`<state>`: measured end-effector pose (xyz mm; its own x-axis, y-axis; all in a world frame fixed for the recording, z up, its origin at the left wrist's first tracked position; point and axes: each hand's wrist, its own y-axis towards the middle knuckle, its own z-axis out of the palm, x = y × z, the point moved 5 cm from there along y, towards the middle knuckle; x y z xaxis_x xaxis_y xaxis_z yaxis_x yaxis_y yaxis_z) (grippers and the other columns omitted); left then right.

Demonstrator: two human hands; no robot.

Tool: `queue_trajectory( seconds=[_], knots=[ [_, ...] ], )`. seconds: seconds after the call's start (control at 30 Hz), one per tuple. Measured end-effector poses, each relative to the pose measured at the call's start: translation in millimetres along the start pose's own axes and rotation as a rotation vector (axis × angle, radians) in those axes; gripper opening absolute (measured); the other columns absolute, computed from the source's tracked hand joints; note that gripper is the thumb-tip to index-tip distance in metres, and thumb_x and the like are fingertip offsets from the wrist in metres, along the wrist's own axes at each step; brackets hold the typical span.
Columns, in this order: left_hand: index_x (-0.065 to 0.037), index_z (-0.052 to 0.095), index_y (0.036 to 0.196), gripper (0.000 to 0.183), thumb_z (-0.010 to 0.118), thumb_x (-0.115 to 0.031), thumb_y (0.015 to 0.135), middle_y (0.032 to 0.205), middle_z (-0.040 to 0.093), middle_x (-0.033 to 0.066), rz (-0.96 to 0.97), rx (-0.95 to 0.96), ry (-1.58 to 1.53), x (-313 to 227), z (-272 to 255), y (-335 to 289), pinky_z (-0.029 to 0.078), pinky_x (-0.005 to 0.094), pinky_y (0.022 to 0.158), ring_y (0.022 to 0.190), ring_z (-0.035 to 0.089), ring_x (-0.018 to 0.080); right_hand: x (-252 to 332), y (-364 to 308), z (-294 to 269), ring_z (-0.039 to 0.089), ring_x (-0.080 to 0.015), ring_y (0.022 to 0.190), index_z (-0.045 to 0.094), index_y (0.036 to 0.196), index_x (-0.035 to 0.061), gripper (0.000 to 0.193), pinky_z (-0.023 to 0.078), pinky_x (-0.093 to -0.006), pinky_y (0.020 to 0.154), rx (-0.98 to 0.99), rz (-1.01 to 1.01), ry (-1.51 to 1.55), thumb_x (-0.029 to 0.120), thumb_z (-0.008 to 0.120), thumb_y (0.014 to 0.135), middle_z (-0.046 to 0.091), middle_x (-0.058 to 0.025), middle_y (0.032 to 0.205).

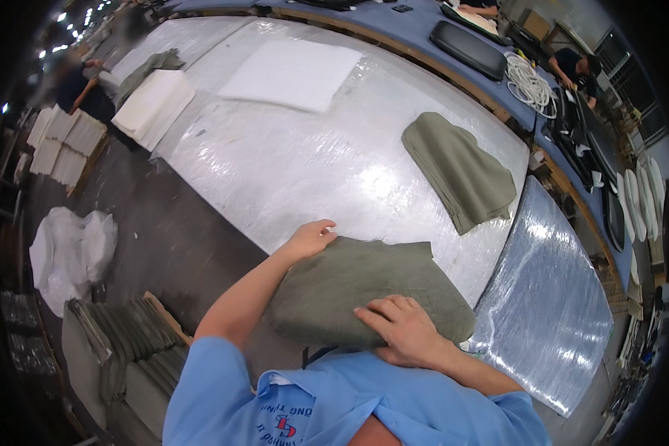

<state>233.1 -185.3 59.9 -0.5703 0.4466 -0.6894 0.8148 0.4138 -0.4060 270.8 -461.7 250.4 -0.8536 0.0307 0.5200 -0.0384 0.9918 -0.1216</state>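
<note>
An olive-green fabric piece (349,282) with a curved outline lies across the near edge of the plastic-covered table, right in front of my body. At its far left corner, my left hand (311,240) is closed, with curled fingers at the edge of the cloth. My right hand (405,331) rests on top of the same piece near my body, fingers stretched out and lying on the fabric. Farther off to the right lies a stack of similar olive-green pieces (461,171), with their edges lined up.
A white sheet (293,74) lies on the table (275,163), and a white stack (154,110) sits at its left edge. Folded green pieces (119,349) stand at lower left, beside a white bundle (73,253). Coiled white rope (530,85) is on the blue bench. Other people work at far left and right.
</note>
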Motion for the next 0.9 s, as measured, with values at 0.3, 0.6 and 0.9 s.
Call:
queue_trajectory(
  seconds=[0.3, 0.6, 0.9],
  knots=[
    [-0.003, 0.07, 0.125, 0.049, 0.075, -0.035, 0.087, 0.129, 0.069, 0.0186, -0.289, 0.445, 0.536, 15.9, 83.1, 109.8, 0.051, 0.0475, 0.101, 0.121, 0.064, 0.0361, -58.1, -3.1, -8.0, 0.066, -0.0228, 0.113, 0.066, 0.131, 0.0061, 0.041, 0.052, -0.0344, 0.097, -0.144, 0.191, 1.163, 0.011, 0.076, 0.092, 0.069, -0.0104, 0.121],
    [-0.005, 0.07, 0.092, 0.021, 0.075, -0.024, 0.084, 0.083, 0.069, 0.0102, -0.247, 0.239, -0.233, 60.0, 66.6, 101.6, 0.05, 0.0406, 0.073, 0.079, 0.062, 0.0219, -225.0, 105.2, -1.6, 0.069, -0.0152, 0.087, 0.057, 0.141, 0.0017, 0.053, 0.055, -0.0297, 0.078, 0.05, 0.498, 0.957, 0.019, 0.074, 0.094, 0.065, -0.011, 0.131],
    [-0.005, 0.064, 0.1, 0.019, 0.07, -0.023, 0.094, 0.095, 0.068, 0.0107, -0.178, 0.182, -0.22, 32.8, 58.9, 85.1, 0.049, 0.0387, 0.081, 0.089, 0.061, 0.023, -288.7, 168.6, 148.8, 0.071, -0.0227, 0.077, 0.044, 0.155, 0.0093, 0.086, 0.054, -0.0401, 0.064, 0.537, 0.795, 0.613, 0.035, 0.083, 0.082, 0.072, -0.0121, 0.113]
  ],
)
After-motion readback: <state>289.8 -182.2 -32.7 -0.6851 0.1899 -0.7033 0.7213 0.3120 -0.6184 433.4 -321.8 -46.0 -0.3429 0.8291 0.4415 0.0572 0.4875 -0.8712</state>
